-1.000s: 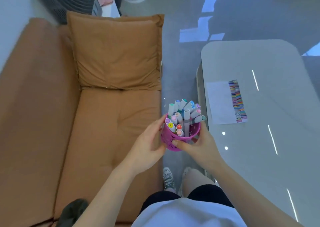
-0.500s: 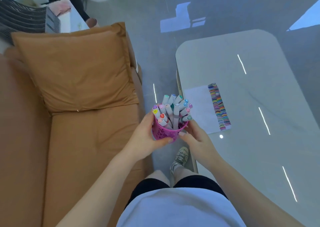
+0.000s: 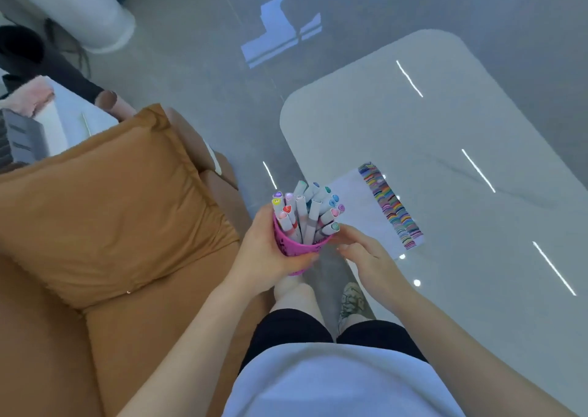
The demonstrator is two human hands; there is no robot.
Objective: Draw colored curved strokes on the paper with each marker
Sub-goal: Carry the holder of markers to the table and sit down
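Note:
A pink perforated cup [image 3: 294,247] holds several white markers [image 3: 307,213] with coloured caps. My left hand [image 3: 265,251] grips the cup from its left side, thumb across the front. My right hand [image 3: 366,252] is beside the cup on the right, fingers relaxed, fingertips touching its rim, holding nothing. A white sheet of paper [image 3: 359,206] lies near the table's left edge, with a band of several coloured curved strokes [image 3: 391,206] along its right side.
The glossy white table [image 3: 445,168] with rounded corners is to the right. A brown sofa with a brown cushion [image 3: 105,206] is on the left. My legs and a shoe [image 3: 351,302] are in the gap between them. A white cylinder [image 3: 79,9] stands on the floor far left.
The view has swung right and the cup has come nearer the table edge. My right hand has left its grip on the cup, which my left hand alone holds.

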